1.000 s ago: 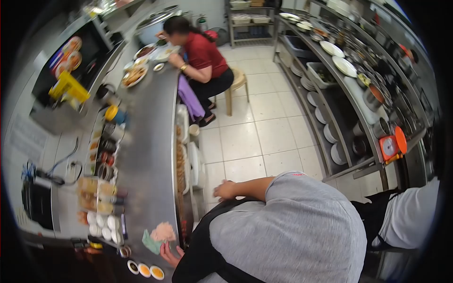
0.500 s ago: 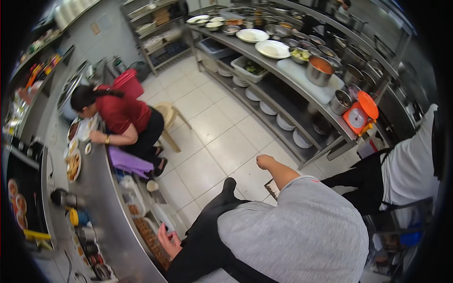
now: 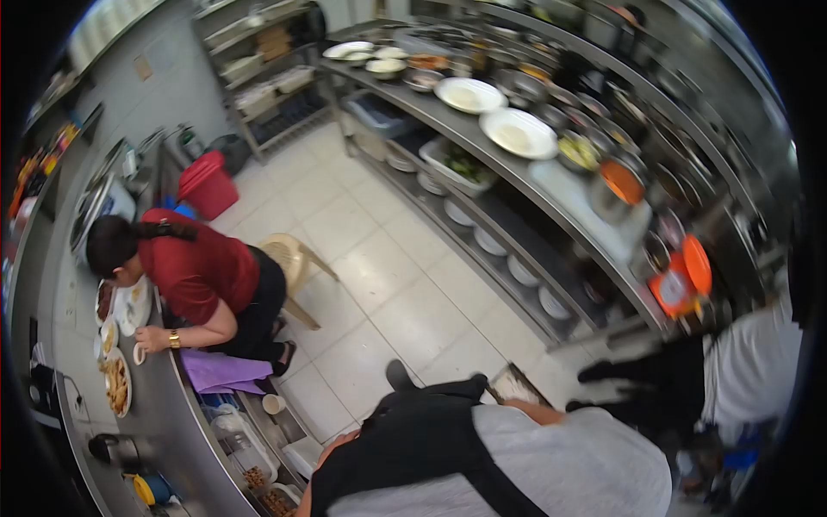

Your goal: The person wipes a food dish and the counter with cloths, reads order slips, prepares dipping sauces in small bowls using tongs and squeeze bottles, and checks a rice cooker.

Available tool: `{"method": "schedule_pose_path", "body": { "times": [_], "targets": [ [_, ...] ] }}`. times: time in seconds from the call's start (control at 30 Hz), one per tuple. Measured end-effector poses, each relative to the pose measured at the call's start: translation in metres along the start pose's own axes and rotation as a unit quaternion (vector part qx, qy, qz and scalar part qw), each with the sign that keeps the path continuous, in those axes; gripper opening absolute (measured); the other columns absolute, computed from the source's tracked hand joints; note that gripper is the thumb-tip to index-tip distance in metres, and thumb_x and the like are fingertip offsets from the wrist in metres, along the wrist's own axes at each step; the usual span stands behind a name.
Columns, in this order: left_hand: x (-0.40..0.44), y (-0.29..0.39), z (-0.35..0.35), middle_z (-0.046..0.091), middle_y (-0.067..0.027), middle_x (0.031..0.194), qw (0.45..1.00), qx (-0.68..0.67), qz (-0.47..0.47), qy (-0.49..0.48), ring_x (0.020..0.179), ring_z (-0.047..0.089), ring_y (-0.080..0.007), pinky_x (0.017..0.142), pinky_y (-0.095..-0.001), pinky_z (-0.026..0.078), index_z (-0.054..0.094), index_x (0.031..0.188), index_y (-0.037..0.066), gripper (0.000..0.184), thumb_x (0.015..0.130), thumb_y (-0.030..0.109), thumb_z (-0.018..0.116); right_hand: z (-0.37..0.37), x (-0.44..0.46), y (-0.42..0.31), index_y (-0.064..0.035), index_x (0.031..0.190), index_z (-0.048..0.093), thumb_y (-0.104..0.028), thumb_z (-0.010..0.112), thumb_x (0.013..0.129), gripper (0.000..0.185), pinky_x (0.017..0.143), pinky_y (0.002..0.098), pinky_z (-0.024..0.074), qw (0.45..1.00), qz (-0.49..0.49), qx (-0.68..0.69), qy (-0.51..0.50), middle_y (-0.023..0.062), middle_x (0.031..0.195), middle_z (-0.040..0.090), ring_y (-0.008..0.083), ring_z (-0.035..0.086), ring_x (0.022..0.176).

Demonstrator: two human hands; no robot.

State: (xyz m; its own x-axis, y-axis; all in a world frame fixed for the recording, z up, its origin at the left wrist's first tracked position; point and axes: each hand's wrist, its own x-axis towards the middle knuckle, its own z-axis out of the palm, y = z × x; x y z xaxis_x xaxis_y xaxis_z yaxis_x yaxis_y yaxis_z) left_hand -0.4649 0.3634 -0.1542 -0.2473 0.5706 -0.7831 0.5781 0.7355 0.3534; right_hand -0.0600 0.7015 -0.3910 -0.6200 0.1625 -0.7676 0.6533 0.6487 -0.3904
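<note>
My left hand [image 3: 338, 445] shows only in part at the edge of my black apron [image 3: 405, 452], low beside the left counter. Its fingers are mostly hidden, and I cannot see anything held. On the other side, my right forearm [image 3: 536, 413] reaches in front of my body, with the hand itself hidden by the apron. Nearest my left hand are a white container [image 3: 303, 455] and tubs of small brown items [image 3: 280, 500] on the shelf under the counter.
A person in red [image 3: 202, 267] leans over plates on the left steel counter [image 3: 168, 414], near a plastic stool [image 3: 289, 258]. Right, a steel table [image 3: 422, 108] carries plates, bowls and an orange scale [image 3: 676, 289]. Another person in white [image 3: 754, 362] stands at right.
My right hand was out in front over the floor and is now drawn in behind the apron. My left hand moved in toward my body. The view has shifted slightly.
</note>
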Motion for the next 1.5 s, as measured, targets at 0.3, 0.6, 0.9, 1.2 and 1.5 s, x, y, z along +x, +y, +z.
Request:
{"method": "schedule_pose_path", "body": {
  "times": [0.3,0.6,0.9,1.2,1.5],
  "targets": [
    [0.134,0.087,-0.295,0.059,-0.0167,0.124,0.954,0.138,0.177,0.198,0.111,0.060,-0.0349,0.091,-0.0487,0.048,0.046,0.141,0.015,0.056,0.092,0.041,0.059,-0.287,0.071,-0.058,-0.0072,0.097,0.074,-0.011,0.062,0.077,0.024,0.079,0.0459,0.0546,0.954,0.118,0.218,0.166,0.0205,0.101,0.070,0.0347,0.069,0.093],
    [0.274,0.102,-0.431,0.060,-0.0205,0.126,0.963,0.049,0.190,0.185,0.114,0.058,-0.0387,0.098,-0.0457,0.046,0.050,0.139,0.011,0.052,0.093,0.034,0.059,-0.424,0.189,-0.018,-0.0079,0.099,0.073,-0.013,0.061,0.080,0.023,0.080,0.0456,0.0545,0.973,0.110,0.171,0.113,0.0200,0.100,0.070,0.0354,0.069,0.092],
    [0.293,-0.049,-0.362,0.054,-0.0191,0.138,0.977,-0.028,-0.210,0.011,0.129,0.051,-0.0341,0.107,-0.0415,0.042,0.053,0.138,0.006,0.065,0.090,0.049,0.061,-0.664,0.353,-0.009,-0.0086,0.101,0.072,-0.015,0.060,0.083,0.023,0.080,0.0452,0.0544,0.977,-0.125,-0.155,0.079,0.0194,0.099,0.071,0.0360,0.069,0.092],
    [0.406,-0.060,-0.356,0.058,-0.0192,0.133,0.963,-0.162,-0.208,0.056,0.123,0.056,-0.0353,0.103,-0.0408,0.045,0.052,0.138,0.005,0.064,0.088,0.043,0.064,-0.935,0.370,-0.274,-0.0043,0.081,0.062,-0.008,0.071,0.085,0.010,0.057,0.0254,0.0429,0.910,-0.225,0.253,0.240,0.0020,0.066,0.057,0.0092,0.052,0.061],
    [0.515,-0.105,-0.742,0.061,-0.0240,0.125,0.941,-0.096,-0.178,0.272,0.114,0.058,-0.0392,0.099,-0.0460,0.046,0.054,0.132,0.002,0.058,0.086,0.035,0.067,-1.152,0.168,-0.526,-0.0007,0.112,0.055,-0.002,0.054,0.091,0.021,0.062,0.0236,0.0496,0.088,-0.842,0.249,0.470,0.0063,0.100,0.055,0.0200,0.060,0.078]
  ]
}}
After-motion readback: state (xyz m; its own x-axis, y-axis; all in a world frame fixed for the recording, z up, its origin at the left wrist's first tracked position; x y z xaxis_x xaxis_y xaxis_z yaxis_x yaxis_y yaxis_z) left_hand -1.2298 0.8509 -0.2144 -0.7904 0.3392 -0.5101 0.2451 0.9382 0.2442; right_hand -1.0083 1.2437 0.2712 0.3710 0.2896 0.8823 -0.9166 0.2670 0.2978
